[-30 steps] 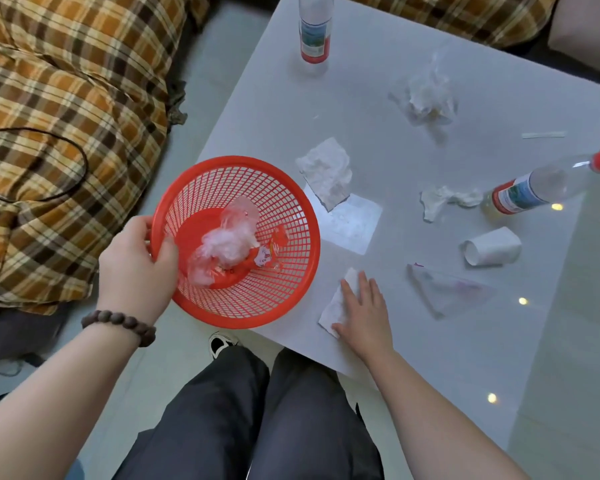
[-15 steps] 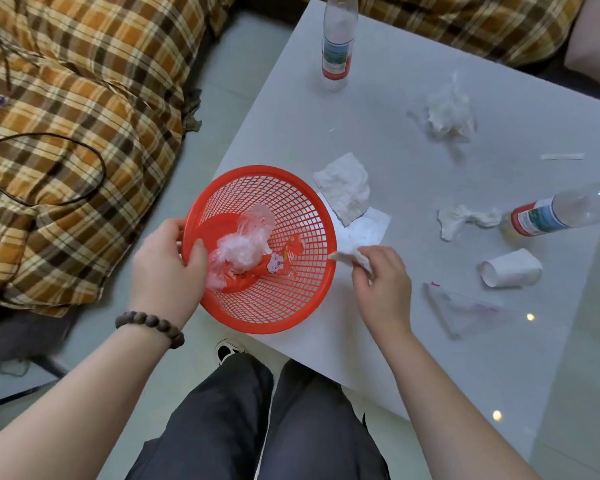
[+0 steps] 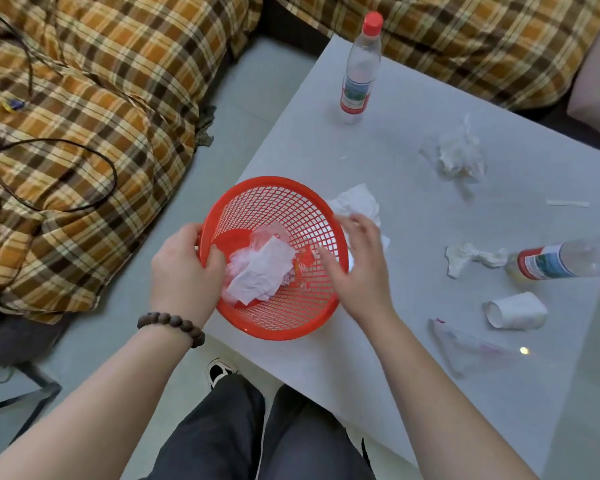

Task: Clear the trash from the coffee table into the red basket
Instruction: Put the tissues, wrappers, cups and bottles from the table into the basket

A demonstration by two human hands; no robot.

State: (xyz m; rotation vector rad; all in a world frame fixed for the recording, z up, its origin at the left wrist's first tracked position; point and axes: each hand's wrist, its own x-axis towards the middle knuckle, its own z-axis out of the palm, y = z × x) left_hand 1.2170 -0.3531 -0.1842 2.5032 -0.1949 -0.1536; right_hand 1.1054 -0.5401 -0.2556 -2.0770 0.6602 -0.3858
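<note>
Head view, itemised as I see it:
Red basket: centre of frame, tilted toward me, overhanging the near-left edge of the coffee table.
Basket contents: white paper napkin lying over clear plastic wrap and a red-printed wrapper.
Left hand: left of centre, grips the basket's left rim, thumb inside the mesh, fingers curled round the outside; beaded bracelet on the wrist.
Right hand: over the basket's right rim, fingers spread and relaxed, holding nothing I can see; the napkin lies just left of its fingertips, apart from them.
Crumpled tissue: on the table, just above the right hand, partly hidden by it.
Other trash, right half of frame: plastic-and-tissue wad, torn tissue, paper cup on its side, clear triangular bag, thin white strip.
Bottles: one upright at top centre, one lying at the right edge.
</note>
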